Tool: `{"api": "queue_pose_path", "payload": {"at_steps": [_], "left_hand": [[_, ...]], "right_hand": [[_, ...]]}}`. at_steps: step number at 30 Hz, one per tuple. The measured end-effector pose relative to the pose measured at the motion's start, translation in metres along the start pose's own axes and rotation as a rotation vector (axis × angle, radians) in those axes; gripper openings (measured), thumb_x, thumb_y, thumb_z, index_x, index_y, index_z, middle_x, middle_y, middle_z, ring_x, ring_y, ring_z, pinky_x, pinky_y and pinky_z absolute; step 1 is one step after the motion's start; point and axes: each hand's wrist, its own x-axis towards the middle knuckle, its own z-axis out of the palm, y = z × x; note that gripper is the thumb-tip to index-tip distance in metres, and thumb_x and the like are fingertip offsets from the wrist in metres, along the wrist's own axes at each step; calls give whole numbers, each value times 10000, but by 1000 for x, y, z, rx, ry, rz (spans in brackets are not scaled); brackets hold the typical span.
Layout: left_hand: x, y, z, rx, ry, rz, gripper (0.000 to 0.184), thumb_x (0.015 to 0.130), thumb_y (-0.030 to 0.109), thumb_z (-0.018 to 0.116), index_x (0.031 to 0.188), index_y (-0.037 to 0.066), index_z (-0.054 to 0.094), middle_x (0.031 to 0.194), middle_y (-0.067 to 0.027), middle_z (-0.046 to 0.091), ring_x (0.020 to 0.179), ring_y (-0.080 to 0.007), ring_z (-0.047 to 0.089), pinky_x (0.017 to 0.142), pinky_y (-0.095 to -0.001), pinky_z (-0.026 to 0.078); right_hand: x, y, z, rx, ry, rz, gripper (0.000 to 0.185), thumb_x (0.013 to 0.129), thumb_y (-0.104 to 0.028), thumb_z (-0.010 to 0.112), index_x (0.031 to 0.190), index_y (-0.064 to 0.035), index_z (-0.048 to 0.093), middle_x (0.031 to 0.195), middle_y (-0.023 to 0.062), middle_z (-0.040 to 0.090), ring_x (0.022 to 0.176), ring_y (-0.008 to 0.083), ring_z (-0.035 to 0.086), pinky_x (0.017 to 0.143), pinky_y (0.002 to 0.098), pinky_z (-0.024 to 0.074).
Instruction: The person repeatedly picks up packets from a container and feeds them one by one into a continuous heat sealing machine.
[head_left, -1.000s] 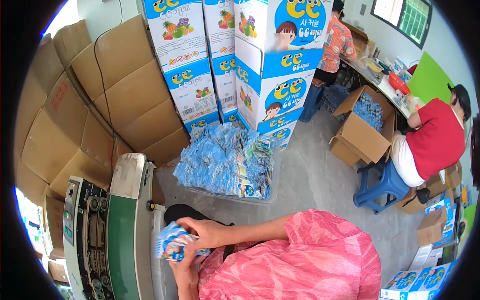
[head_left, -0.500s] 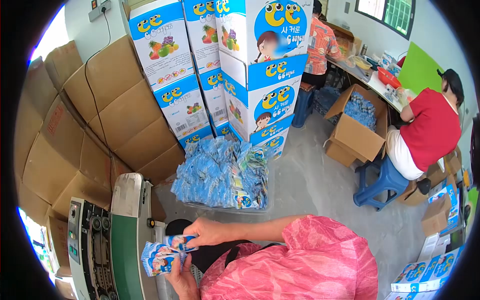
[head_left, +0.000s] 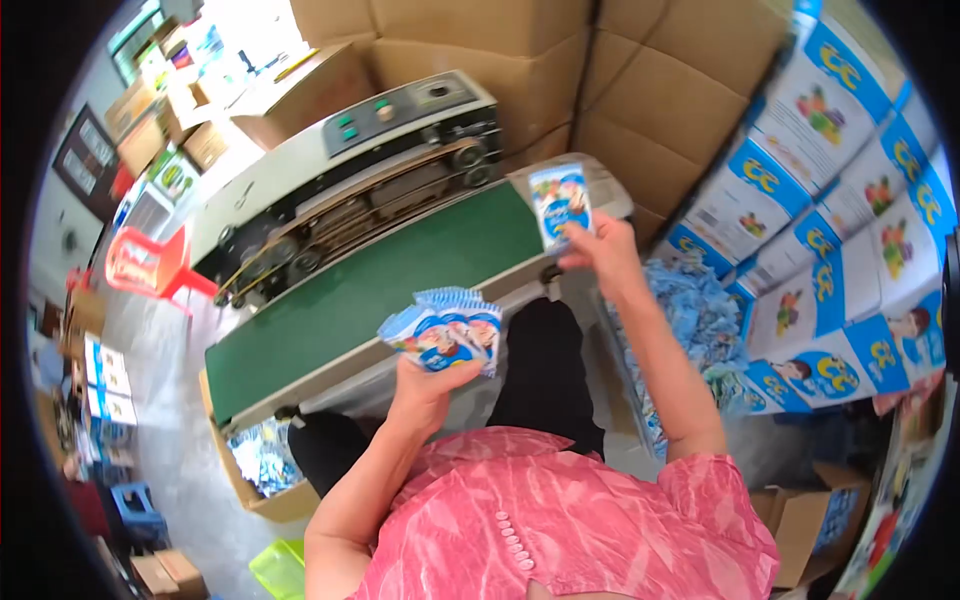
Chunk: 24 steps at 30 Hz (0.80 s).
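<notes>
Fanned out in my left hand (head_left: 425,393) are several blue-and-white candy packets (head_left: 447,328), gripped by their lower ends in front of the belt's near edge. My right hand (head_left: 607,256) pinches a single packet (head_left: 562,205) by its lower edge. That packet is above the right end of the green conveyor belt (head_left: 400,275); whether it touches the surface I cannot tell. Behind the belt stands the sealing machine (head_left: 370,185), with rollers and a control panel on top.
A tub heaped with blue packets (head_left: 690,320) is on my right, beside stacked printed cartons (head_left: 790,200). Under the belt's left end sits a cardboard box (head_left: 285,505) of packets. A red plastic chair (head_left: 150,262) stands at the left; brown cardboard (head_left: 680,90) lines the back.
The view has swung left from the tub and co-workers to the machine. My hands, close together before, are now apart, the right one out over the belt's end with one packet.
</notes>
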Motion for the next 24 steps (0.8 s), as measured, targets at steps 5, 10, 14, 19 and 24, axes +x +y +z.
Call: {"api": "queue_pose_path", "payload": {"at_steps": [5, 10, 14, 19, 24], "left_hand": [[5, 11, -8, -75, 13, 34, 448, 692, -107, 721, 1094, 47, 599, 1052, -56, 649, 957, -170, 631, 859, -317, 503], [10, 17, -10, -162, 31, 42, 441, 703, -88, 723, 1103, 50, 596, 1058, -56, 649, 959, -165, 631, 843, -313, 510], [11, 14, -16, -221, 54, 34, 444, 710, -77, 721, 1113, 53, 588, 1059, -55, 647, 955, -163, 632, 816, -308, 520], [19, 19, -29, -275, 105, 66, 454, 718, -72, 711, 1129, 61, 573, 1061, -51, 645, 951, -162, 633, 788, -305, 529], [30, 22, -22, -279, 79, 99, 450, 725, -72, 703, 1132, 67, 570, 1062, -47, 644, 951, -163, 633, 788, -309, 533]], "right_hand": [[69, -2, 26, 11, -3, 101, 235, 869, -109, 605, 1061, 25, 604, 919, 90, 655, 753, 177, 656, 581, 290, 574], [101, 9, 46, -46, -12, 214, 177, 887, -134, 607, 1002, 1, 604, 867, 63, 669, 726, 144, 652, 580, 281, 569], [111, 21, 66, -212, -117, 177, 200, 887, -147, 615, 1021, 0, 615, 879, 63, 674, 743, 144, 653, 590, 283, 549], [55, 4, 86, -830, 67, -433, 232, 879, -169, 634, 1033, 4, 638, 897, 55, 678, 792, 141, 651, 616, 286, 527], [-17, -16, 113, -121, -454, 8, 254, 886, -174, 637, 1053, 17, 652, 938, 42, 674, 845, 142, 643, 674, 285, 526]]}}
